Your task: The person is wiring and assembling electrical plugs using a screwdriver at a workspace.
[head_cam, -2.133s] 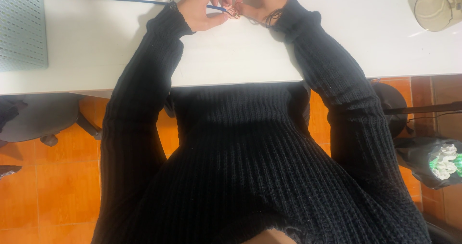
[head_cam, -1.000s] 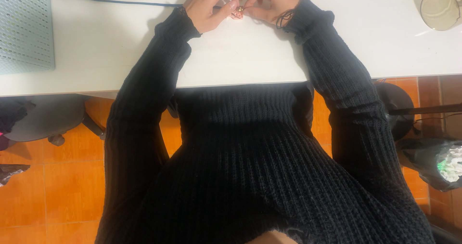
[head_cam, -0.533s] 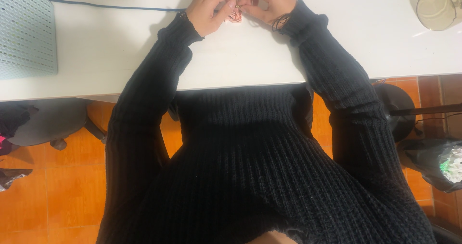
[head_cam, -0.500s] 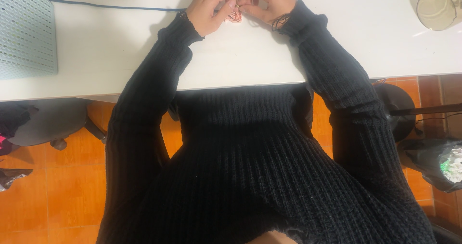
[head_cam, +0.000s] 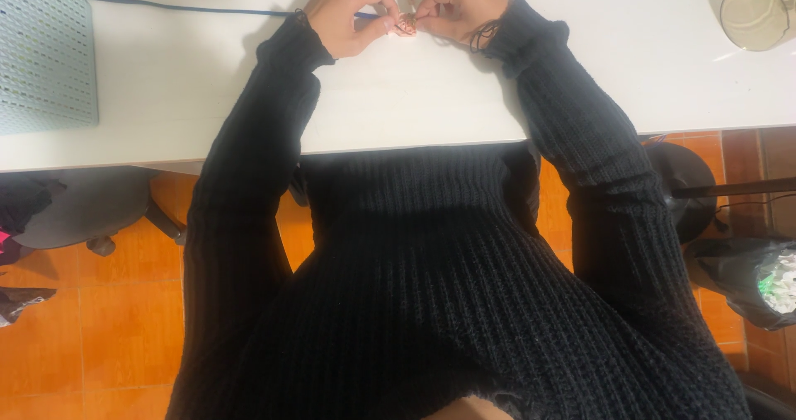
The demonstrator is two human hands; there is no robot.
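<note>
Pinching a small coppery piece [head_cam: 405,24], left hand [head_cam: 347,12] and right hand [head_cam: 460,4] meet.

1. Two hands: the left hand [head_cam: 348,14] and the right hand [head_cam: 458,5], both at the top centre of the frame.
2. One small pinkish piece [head_cam: 405,24], pinched between the two hands.
3. One white table [head_cam: 414,88], across the upper half.
4. One blue cable [head_cam: 191,8], along the top left.
5. One perforated pale panel [head_cam: 41,55], upper left.
6. One clear jar [head_cam: 754,9], upper right corner.
7. One black bag [head_cam: 746,275], right edge, lower half.
8. One chair base [head_cam: 91,208], left, under the table.
9. One black lamp-like stand [head_cam: 688,188], right, on the floor.
</note>
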